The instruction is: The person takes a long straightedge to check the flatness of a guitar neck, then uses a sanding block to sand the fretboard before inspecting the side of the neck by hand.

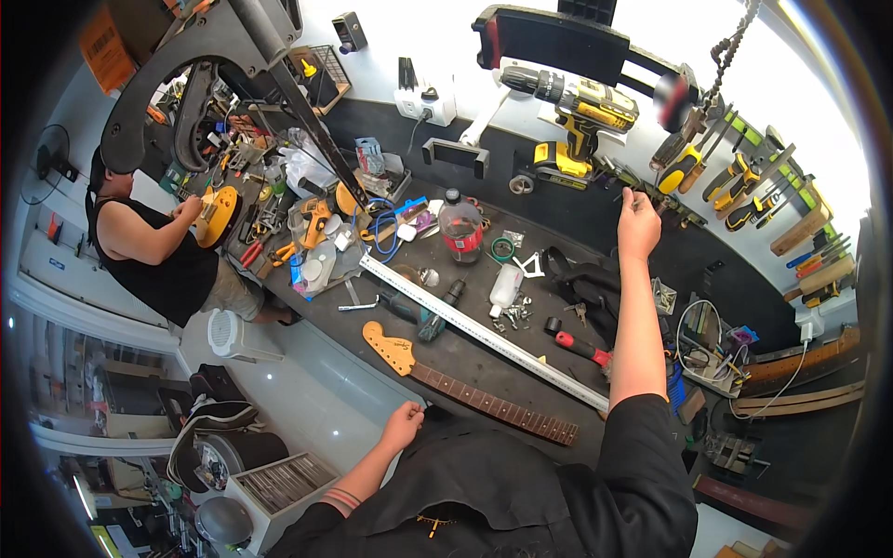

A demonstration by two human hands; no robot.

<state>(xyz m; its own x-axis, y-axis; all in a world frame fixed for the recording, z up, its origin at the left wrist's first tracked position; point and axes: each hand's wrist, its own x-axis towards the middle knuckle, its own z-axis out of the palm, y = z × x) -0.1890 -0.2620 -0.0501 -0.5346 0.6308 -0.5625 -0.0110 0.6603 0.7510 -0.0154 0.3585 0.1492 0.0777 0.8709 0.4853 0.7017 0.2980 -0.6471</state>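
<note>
My right hand (640, 223) is raised at the back of the bench beside the tool rack (693, 209), fingers closed; whatever they hold is too small to make out. My left hand (402, 426) is low at the bench's front edge, fingers curled, their contents hidden. Near it lies a guitar neck (484, 401) with a pale headstock and dark fretboard. A long white straightedge (474, 325) runs diagonally behind the neck, beside a dark green tool (437, 316) and a red-black screwdriver-like tool (577, 346). A yellow cordless drill (595, 107) rests on the wall above.
Another person (130, 242) at left holds a yellow guitar body (219, 214). The bench carries a plastic bottle (460, 232), cluttered tools, cables and a black strap (586, 288). Wall racks hold screwdrivers (744, 186). A white stool (228, 335) and storage box (279, 484) stand below.
</note>
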